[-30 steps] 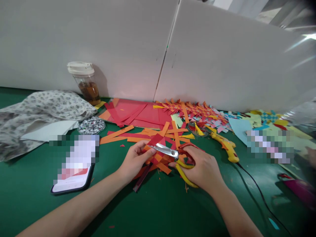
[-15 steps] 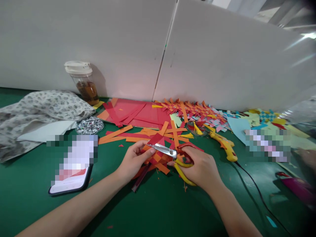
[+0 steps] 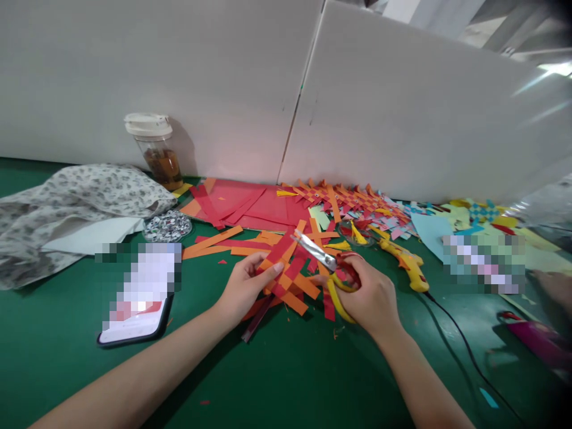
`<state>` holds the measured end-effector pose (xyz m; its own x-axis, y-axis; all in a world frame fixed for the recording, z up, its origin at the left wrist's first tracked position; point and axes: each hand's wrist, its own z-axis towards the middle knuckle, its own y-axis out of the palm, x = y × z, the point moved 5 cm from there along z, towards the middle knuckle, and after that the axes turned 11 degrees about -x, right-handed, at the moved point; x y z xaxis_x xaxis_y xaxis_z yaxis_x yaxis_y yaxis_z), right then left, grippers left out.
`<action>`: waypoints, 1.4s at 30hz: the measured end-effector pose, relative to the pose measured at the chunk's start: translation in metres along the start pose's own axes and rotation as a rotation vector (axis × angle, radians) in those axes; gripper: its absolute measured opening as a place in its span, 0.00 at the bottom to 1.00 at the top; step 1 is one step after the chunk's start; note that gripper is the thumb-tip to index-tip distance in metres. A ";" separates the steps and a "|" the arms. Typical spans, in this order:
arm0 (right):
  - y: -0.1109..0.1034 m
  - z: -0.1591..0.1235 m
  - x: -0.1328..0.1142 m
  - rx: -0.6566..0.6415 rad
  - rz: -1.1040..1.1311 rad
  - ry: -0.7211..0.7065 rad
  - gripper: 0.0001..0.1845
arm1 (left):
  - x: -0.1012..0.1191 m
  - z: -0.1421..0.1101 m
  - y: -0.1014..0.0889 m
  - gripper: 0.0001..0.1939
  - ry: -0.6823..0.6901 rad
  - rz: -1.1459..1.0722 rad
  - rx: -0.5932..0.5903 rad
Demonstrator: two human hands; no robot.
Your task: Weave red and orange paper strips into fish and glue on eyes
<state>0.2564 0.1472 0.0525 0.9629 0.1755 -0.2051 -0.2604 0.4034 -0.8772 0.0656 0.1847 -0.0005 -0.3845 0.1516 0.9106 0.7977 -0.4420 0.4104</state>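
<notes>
Two bare hands at work, mid-view. Left hand point(image 3: 248, 289) pinches the woven paper piece point(image 3: 282, 281) at its 9 o'clock edge, thumb on top, other fingers mostly behind. Piece sits at centre of the view, over the green table point(image 3: 286, 381): red and orange strips in an over-under checker, ends sticking out unevenly, orange ones toward 4 o'clock, a wide red one toward 12. Dark shiny strip point(image 3: 257, 322) pokes out below at 7; can't say if it's attached. Right hand point(image 3: 370, 295) is wrapped round the scissors point(image 3: 318, 253) at the piece's 2 o'clock: red and yellow handles, steel blades aimed at 10. Blades are probably near together, but blurred; contact with paper unclear. Loose strips point(image 3: 218, 239) around 10 to 1 muddle the piece's far outline. Underside and left fingertips hidden. Glue gun point(image 3: 413, 271) at 3, cord cut off at the bottom edge. Phone point(image 3: 138, 322) at 9, screen mostly pixelated. Pile of woven pieces point(image 3: 353, 201) at 1 to 2, overlapping, uncountable. Another person's hand point(image 3: 556, 286) at 3, far edge of frame, cropped and smeared.
</notes>
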 end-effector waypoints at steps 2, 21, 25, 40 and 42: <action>0.002 0.001 0.006 -0.030 0.164 0.130 0.16 | -0.003 0.000 0.001 0.09 -0.016 -0.002 -0.010; 0.041 -0.009 0.001 -0.291 1.183 0.570 0.23 | -0.011 0.000 0.004 0.10 -0.011 0.192 -0.093; 0.044 -0.010 -0.001 -0.308 1.177 0.536 0.21 | -0.011 -0.001 0.006 0.09 -0.023 0.135 -0.121; 0.038 -0.005 0.003 -0.197 1.290 0.519 0.24 | -0.010 -0.005 0.015 0.08 -0.077 0.290 -0.240; 0.030 -0.004 0.009 -0.110 1.288 0.532 0.23 | -0.012 -0.006 0.015 0.08 -0.082 0.282 -0.249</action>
<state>0.2573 0.1577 0.0224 -0.0287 -0.0032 -0.9996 -0.9890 0.1455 0.0280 0.0791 0.1715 -0.0053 -0.1201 0.0591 0.9910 0.7255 -0.6762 0.1283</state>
